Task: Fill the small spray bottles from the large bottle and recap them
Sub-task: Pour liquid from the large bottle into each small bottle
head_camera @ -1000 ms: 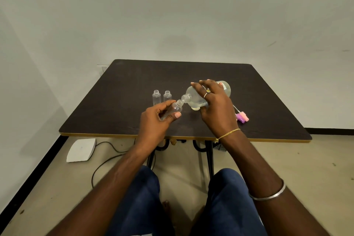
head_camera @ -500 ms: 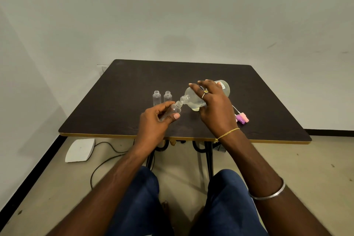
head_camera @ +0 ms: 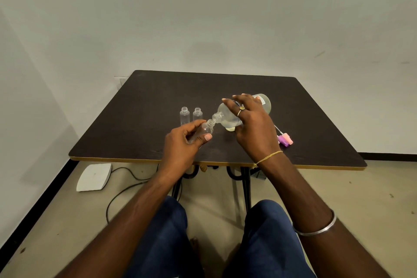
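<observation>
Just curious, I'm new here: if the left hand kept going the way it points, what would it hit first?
Probably the large bottle, tilted in the right hand: the small bottle in the left hand has its mouth at that bottle's neck. Depth is unclear.

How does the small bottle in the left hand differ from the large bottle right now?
The large bottle is far bigger than the small bottle. The large bottle tips neck-down and holds clear liquid; the small bottle tilts neck-up, its fill unclear. Both are clear, uncapped, mouths meeting.
</observation>
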